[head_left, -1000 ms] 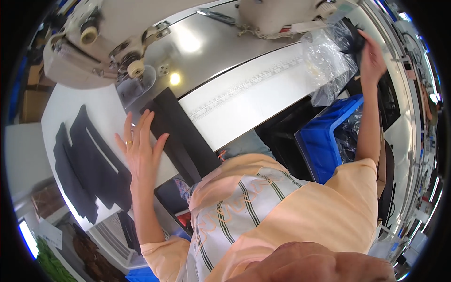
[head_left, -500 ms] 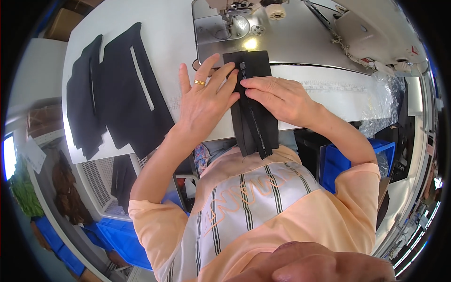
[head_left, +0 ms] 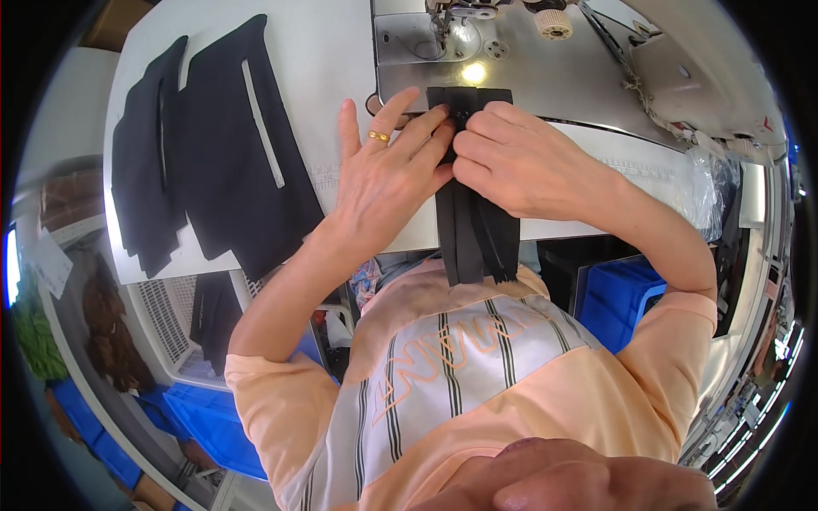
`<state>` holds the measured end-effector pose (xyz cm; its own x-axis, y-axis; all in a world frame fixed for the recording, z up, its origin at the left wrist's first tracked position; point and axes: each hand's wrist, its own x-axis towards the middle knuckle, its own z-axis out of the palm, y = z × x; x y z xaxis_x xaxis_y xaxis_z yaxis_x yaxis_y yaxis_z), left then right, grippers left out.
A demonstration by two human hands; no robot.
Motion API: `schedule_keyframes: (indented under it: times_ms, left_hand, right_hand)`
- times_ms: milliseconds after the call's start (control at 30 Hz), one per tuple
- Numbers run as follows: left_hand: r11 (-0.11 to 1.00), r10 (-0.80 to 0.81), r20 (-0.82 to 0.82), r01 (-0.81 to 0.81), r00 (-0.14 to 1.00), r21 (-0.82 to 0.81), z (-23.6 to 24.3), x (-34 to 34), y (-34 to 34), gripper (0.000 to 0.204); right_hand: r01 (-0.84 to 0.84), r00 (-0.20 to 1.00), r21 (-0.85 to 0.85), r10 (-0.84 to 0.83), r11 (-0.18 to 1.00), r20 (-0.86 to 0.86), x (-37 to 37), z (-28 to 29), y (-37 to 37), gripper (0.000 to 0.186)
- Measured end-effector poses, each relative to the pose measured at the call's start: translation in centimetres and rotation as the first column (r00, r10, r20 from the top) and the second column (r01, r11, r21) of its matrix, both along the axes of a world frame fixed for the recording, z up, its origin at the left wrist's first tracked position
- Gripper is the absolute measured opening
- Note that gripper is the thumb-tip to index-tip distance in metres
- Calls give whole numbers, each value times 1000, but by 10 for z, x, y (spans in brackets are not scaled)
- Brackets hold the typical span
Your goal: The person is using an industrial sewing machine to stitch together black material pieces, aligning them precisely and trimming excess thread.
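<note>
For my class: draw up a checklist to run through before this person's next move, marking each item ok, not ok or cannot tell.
1. Left hand touching the black strip: ok, fingertips are on its upper part.
2. Right hand gripping securely: cannot tell, its curled fingers hide the hold.
3. Strip lying wholly on the work surface: not ok, its near end extends past the front edge of the white table.
4. Both hands apart from the sewing machine's needle area: ok.
5. Slotted black pieces apart from the strip: ok, they lie to the left.
</note>
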<state>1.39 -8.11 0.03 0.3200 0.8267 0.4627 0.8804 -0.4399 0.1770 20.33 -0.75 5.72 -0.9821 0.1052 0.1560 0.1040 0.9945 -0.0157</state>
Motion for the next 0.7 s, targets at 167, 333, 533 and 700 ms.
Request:
schedule_keyframes:
  times_ms: [167,333,533,700]
  left_hand:
    - [1000,2,35,-1,999,-27,3,0,0,34]
    - [995,14,83,-6,996,-99,6,3,-1,35]
    - [982,13,-124,11,992,187,-1,9,-8,30]
    - [962,-58,-210,110,976,249,13,13,-8,22]
  right_hand:
    - [42,953,-224,-106,974,-284,2,-26,1,19]
    - [210,856,-245,-299,947,-423,12,-50,0,28]
    - [227,880,-172,-278,959,-385,14,-45,2,27]
    - [234,883,-172,-283,957,-374,14,-43,1,25]
